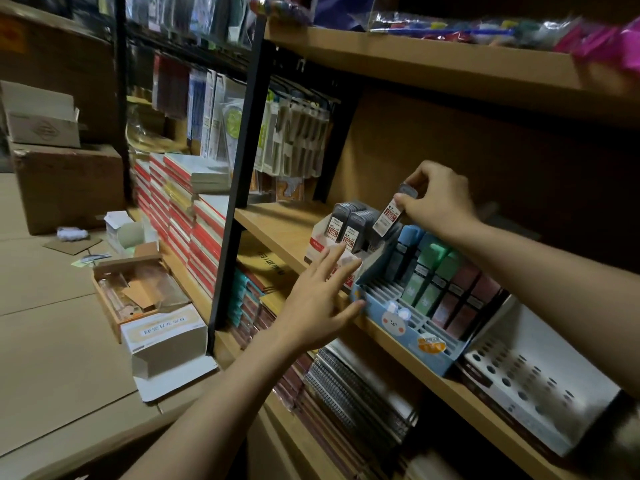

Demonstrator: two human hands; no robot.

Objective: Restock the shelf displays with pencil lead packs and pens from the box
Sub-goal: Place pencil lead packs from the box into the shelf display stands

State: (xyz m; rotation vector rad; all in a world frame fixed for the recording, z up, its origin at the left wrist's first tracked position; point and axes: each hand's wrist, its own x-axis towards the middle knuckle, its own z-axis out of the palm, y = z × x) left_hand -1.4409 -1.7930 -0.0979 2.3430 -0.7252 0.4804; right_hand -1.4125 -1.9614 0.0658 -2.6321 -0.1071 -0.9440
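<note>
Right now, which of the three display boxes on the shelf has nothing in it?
The white box with round holes, farthest right. The blue box holds pastel packs, and the white-and-red box at left holds grey lead packs.

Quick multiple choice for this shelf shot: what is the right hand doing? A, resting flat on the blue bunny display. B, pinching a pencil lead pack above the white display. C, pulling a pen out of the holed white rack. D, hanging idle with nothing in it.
B: the right hand pinches the top of a pencil lead pack, held tilted above the white display that already holds similar packs.
</note>
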